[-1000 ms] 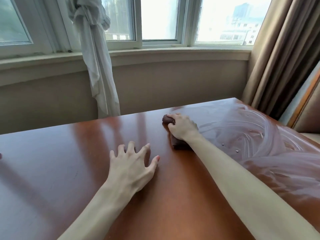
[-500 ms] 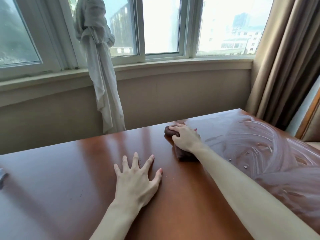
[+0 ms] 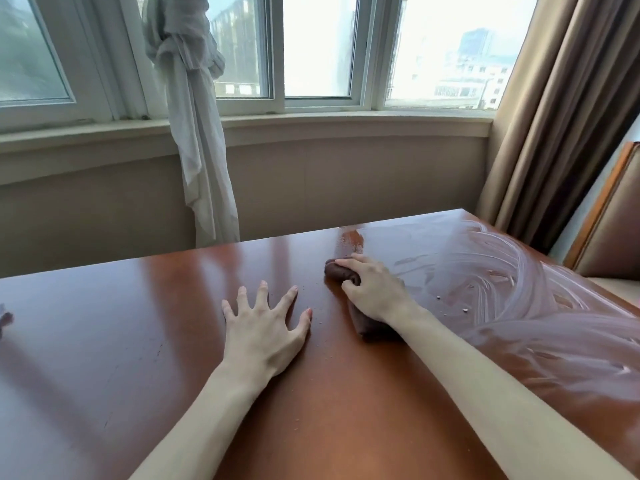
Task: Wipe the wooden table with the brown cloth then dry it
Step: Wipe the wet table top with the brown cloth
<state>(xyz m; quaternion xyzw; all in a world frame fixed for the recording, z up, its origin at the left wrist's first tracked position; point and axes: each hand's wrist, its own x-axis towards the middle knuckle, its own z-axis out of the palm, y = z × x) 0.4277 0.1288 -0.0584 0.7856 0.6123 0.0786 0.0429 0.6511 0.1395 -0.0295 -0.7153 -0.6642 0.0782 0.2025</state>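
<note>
Nearest the camera: two bare forearms reach forward over a glossy reddish-brown wooden table, which fills the lower half of the head view

Left hand: palm down, flat on the tabletop, fingers straight and spread wide, thumb out to the right. It holds nothing

Right hand: just right of the left hand and a little farther out, apart from it. Fingers curled over a bunched dark brown cloth, pressing it onto the wood. One end of the cloth pokes out beyond the fingertips; another part shows under the wrist, on the near side

Task's thing, location: cloth lies on the table near mid-width, toward the far edge, under the right hand

Surface right of the cloth: wet smear marks in pale curved arcs cover the table's right portion up to the far right corner. A few small pale crumbs sit among the streaks, near the right wrist. Left portion of the table is shiny, with window glare. A small dark object is cut off at the left frame edge; cannot tell what it is

Beyond the table: beige wall under a long sill. A knotted white sheer curtain hangs down in front of the white-framed windows. Tan heavy drapes hang at right. A wooden-framed chair back stands just off the table's right corner
</note>
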